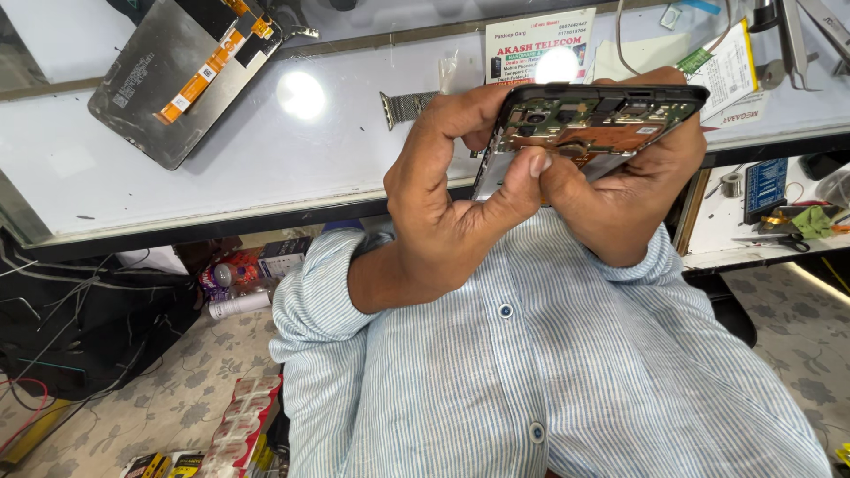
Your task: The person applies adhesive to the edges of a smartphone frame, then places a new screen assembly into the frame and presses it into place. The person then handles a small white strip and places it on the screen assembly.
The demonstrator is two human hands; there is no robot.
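Observation:
I hold an opened phone (591, 124) with its back cover off, close to my chest, its green circuit board and copper parts facing me. My left hand (452, 199) grips its left end, with the thumb pressed on the silver inner plate near the middle. My right hand (633, 199) cups the phone from below and from the right, fingers wrapped round its far edge. Both hands are closed on the phone.
A glass-topped counter (266, 168) lies ahead with a detached phone screen panel (177, 75), a metal watch strap (405, 106), a printed card (540, 44), a flat battery (730, 75) and tweezers (797, 44). A lower shelf (761, 248) at right holds small tools. Bottles and boxes (243, 283) sit on the floor.

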